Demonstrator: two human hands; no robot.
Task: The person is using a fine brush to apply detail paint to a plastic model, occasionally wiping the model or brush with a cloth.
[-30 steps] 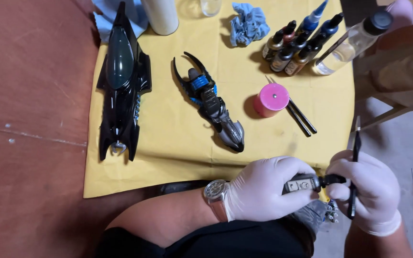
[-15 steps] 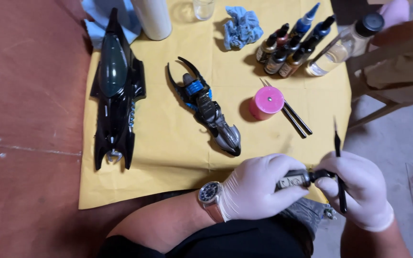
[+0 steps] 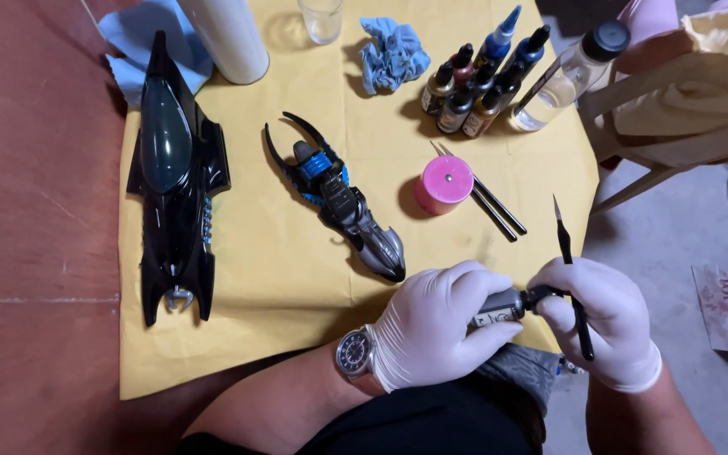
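Note:
My left hand [image 3: 431, 324], in a white glove with a wristwatch at the wrist, grips a small paint bottle [image 3: 499, 307] near the table's front edge. The gloved fingers of my right hand [image 3: 604, 324] pinch the bottle's dark cap while also holding a thin black brush [image 3: 573, 282], tip pointing up. On the yellow cloth [image 3: 271, 278] lie a long black toy vehicle [image 3: 174, 181] at the left and a smaller black and blue clawed model part [image 3: 339, 198] in the middle.
A pink round pot [image 3: 444, 183] with two dark sticks [image 3: 490, 202] sits right of centre. Several paint bottles [image 3: 478, 84], a clear liquid bottle [image 3: 566, 76], a crumpled blue rag [image 3: 393, 52], a glass [image 3: 322, 17] and a white cylinder [image 3: 231, 38] line the back. A wooden chair [image 3: 676, 109] stands at the right.
Both hands stay together on the small bottle. The brush in my right hand has tilted so its tip points more upright. The view has shifted slightly.

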